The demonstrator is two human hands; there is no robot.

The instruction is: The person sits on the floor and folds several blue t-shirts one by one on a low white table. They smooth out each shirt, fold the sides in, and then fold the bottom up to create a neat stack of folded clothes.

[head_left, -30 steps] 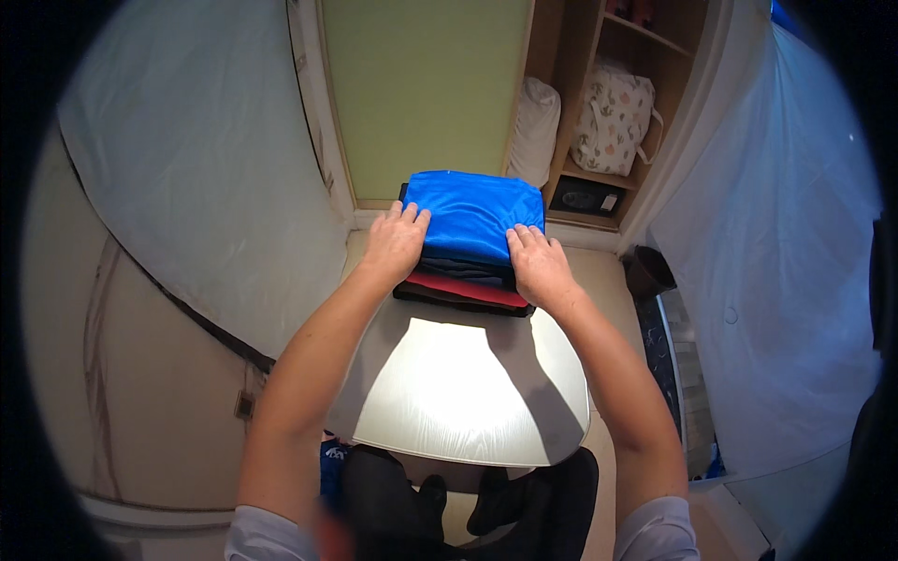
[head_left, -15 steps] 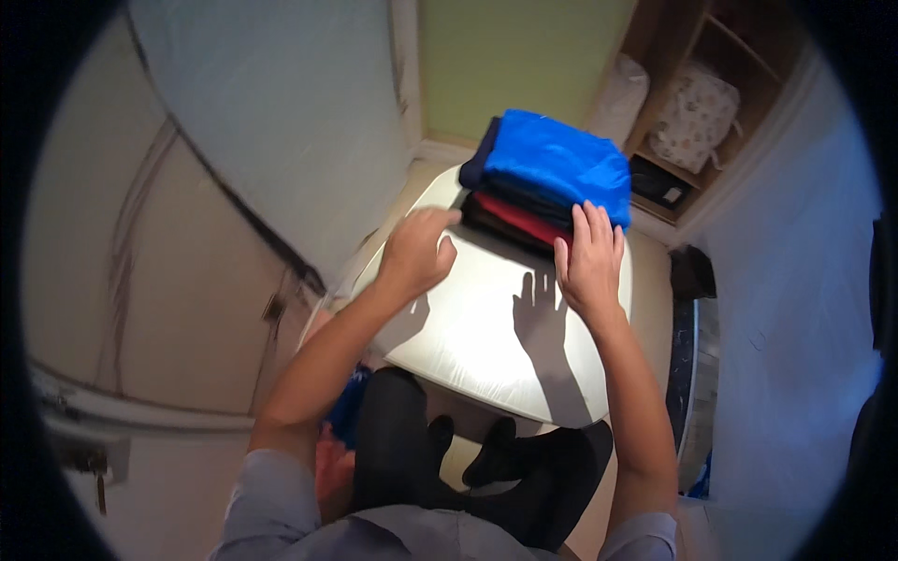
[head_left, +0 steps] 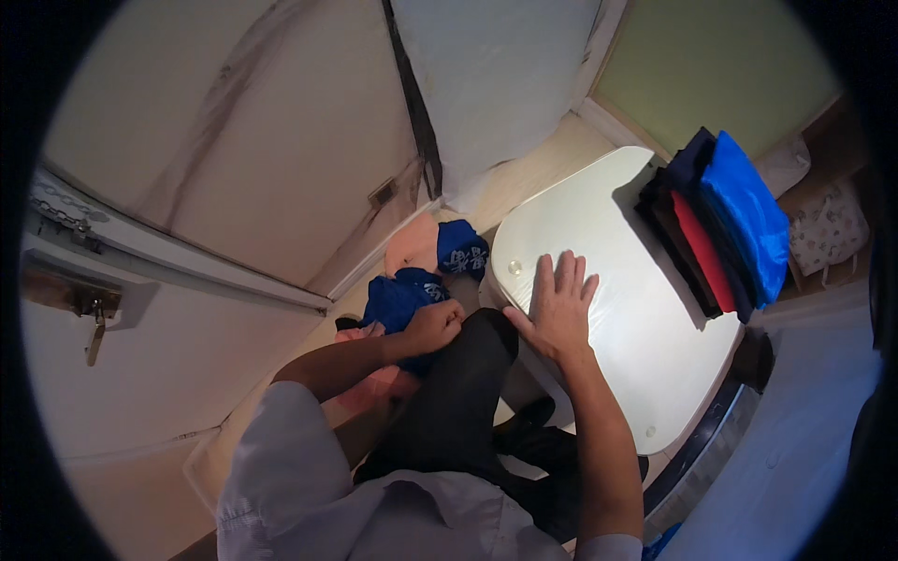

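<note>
My left hand [head_left: 433, 324] reaches down to the left of my leg, with its fingers closed on a dark blue printed garment [head_left: 398, 297] in a heap of clothes on the floor. A pink garment [head_left: 413, 241] and another blue printed piece [head_left: 463, 248] lie in the same heap. My right hand [head_left: 558, 307] lies flat, fingers spread, on the near edge of a small white table [head_left: 617, 280]. At the table's far side stands a stack of folded clothes [head_left: 725, 220], with a bright blue piece [head_left: 748, 210] on top and red and dark ones under it.
A pale wall with a socket [head_left: 381, 194] and a white door with a chain [head_left: 65, 220] are at the left. A wooden shelf with a patterned bag [head_left: 828, 229] stands behind the stack. My dark trousers [head_left: 458, 402] fill the space below the table.
Both hands have left the folded stack. My head has turned left and down; my left hand has gone down to the clothes heap, and my right hand has slid back to the table's near edge.
</note>
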